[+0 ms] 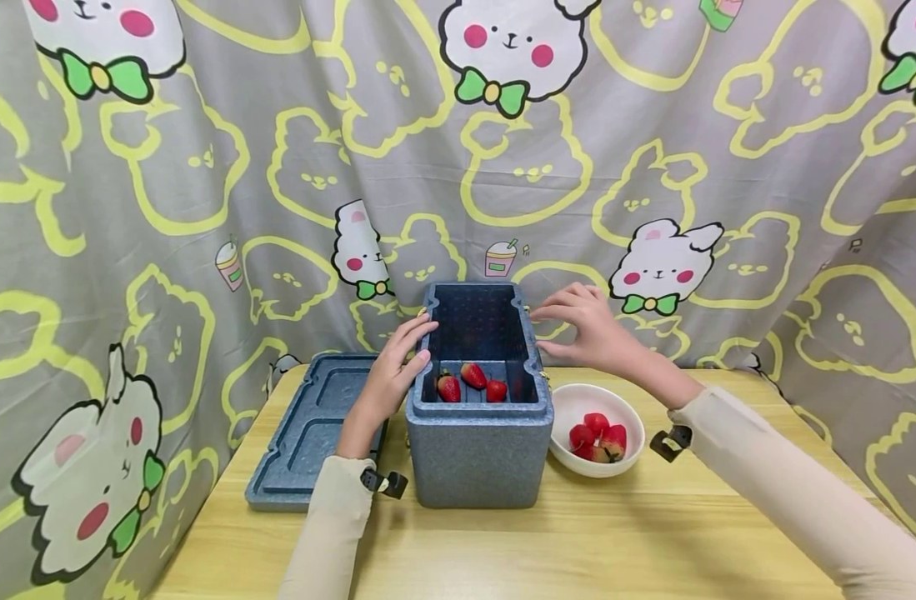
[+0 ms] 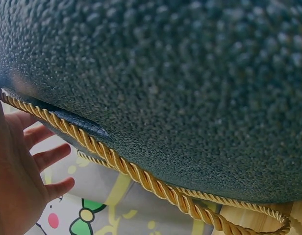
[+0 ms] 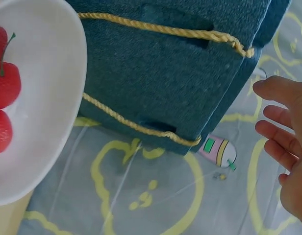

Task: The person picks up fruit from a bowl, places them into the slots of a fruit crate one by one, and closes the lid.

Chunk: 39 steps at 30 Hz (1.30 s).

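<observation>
On the table stands a deep blue-grey foam box [image 1: 478, 462] without its lid, with gold twisted rope [image 2: 141, 177] along its side. Two strawberries [image 1: 473, 375] and a small round red fruit [image 1: 496, 390] lie on its floor. My left hand [image 1: 388, 371] rests at the box's left rim, its fingers fairly straight. Just off the right rim hovers my right hand [image 1: 588, 329], thumb and fingers spread apart with nothing between them. A white bowl [image 1: 632, 414] beside the box holds several red fruits [image 1: 597, 422], one with a green stem in the right wrist view.
The box's lid [image 1: 277, 454] lies flat on the wooden table [image 1: 615, 533], left of the box and partly behind my left forearm. A grey curtain [image 1: 548, 200] with rabbit and yellow outline prints hangs right behind the table and along both sides.
</observation>
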Each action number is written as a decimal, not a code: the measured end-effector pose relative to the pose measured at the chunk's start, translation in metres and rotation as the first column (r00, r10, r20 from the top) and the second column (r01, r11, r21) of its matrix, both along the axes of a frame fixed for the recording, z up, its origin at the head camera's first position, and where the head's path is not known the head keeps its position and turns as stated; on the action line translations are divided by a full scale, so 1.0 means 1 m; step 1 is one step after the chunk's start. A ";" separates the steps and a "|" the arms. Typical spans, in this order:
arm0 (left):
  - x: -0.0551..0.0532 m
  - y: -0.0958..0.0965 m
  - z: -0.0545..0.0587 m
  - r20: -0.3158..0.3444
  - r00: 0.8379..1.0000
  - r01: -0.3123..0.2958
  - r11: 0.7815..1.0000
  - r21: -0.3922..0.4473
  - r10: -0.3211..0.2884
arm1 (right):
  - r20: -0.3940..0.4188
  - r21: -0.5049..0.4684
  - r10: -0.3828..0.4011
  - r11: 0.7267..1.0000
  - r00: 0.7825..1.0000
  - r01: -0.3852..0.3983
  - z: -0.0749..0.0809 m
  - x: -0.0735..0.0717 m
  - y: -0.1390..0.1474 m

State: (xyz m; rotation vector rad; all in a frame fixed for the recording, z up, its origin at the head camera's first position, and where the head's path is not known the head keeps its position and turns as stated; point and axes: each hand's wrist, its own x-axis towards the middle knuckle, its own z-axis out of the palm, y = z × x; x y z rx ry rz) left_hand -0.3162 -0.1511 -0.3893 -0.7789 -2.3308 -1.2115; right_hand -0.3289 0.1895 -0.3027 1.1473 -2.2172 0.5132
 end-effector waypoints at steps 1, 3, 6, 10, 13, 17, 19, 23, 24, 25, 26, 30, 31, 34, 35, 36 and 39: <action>0.000 0.000 0.000 0.001 1.000 0.000 1.000 -0.001 0.000 | 0.004 -0.010 -0.011 1.000 1.000 0.011 -0.002 -0.001 0.004; 0.000 0.000 0.000 0.004 1.000 -0.002 1.000 -0.004 0.002 | 0.017 -0.025 -0.036 0.999 0.999 0.036 -0.007 -0.001 0.010; 0.001 0.000 0.000 0.008 1.000 -0.005 1.000 -0.007 0.005 | 0.046 -0.033 -0.072 0.997 0.996 0.073 -0.017 -0.002 0.021; 0.000 -0.001 -0.001 0.006 1.000 -0.002 1.000 -0.006 0.002 | 0.095 -0.020 -0.108 0.994 0.990 0.110 -0.030 -0.002 0.032; 0.000 -0.001 -0.002 -0.003 1.000 0.006 1.000 -0.006 -0.006 | 0.116 0.011 -0.127 0.992 0.985 0.127 -0.041 -0.002 0.040; -0.001 -0.001 -0.002 -0.007 1.000 0.014 1.000 -0.004 -0.014 | 0.161 0.059 -0.136 0.990 0.978 0.128 -0.057 -0.003 0.048; -0.001 -0.001 -0.002 -0.002 1.000 0.013 1.000 -0.002 -0.013 | 0.186 0.080 -0.133 0.990 0.973 0.120 -0.064 -0.003 0.052; -0.001 -0.001 -0.001 0.008 1.000 0.004 1.000 0.000 -0.004 | 0.228 0.123 -0.118 0.988 0.967 0.091 -0.077 -0.002 0.057; -0.001 -0.001 -0.001 0.009 1.000 0.001 1.000 0.000 -0.001 | 0.247 0.134 -0.117 0.987 0.962 0.085 -0.080 -0.001 0.058; -0.002 -0.001 -0.001 0.011 1.000 -0.001 1.000 -0.001 0.001 | 0.270 0.147 -0.118 0.986 0.956 0.080 -0.082 0.000 0.059; -0.002 -0.001 -0.001 0.011 1.000 -0.001 1.000 0.000 0.001 | 0.297 0.160 -0.122 0.984 0.947 0.076 -0.085 0.001 0.059; -0.002 -0.001 -0.001 0.010 1.000 -0.004 1.000 -0.002 0.004 | 0.379 0.220 -0.147 0.973 0.914 0.065 -0.093 0.005 0.061; -0.002 -0.001 0.000 0.009 1.000 -0.004 1.000 -0.002 0.004 | 0.386 0.234 -0.151 0.970 0.910 0.062 -0.095 0.006 0.061; -0.001 -0.001 0.001 0.005 1.000 -0.003 1.000 -0.001 0.003 | 0.395 0.271 -0.158 0.961 0.905 0.050 -0.101 0.006 0.061; -0.001 -0.001 0.001 0.006 1.000 -0.004 1.000 -0.002 0.004 | 0.393 0.285 -0.161 0.957 0.905 0.047 -0.102 0.006 0.062; -0.001 -0.001 0.001 0.007 1.000 -0.003 1.000 -0.001 0.003 | 0.394 0.296 -0.165 0.954 0.904 0.045 -0.104 0.005 0.062; -0.001 -0.001 0.000 0.011 1.000 -0.002 1.000 -0.003 0.002 | 0.401 0.332 -0.176 0.943 0.899 0.037 -0.108 0.005 0.062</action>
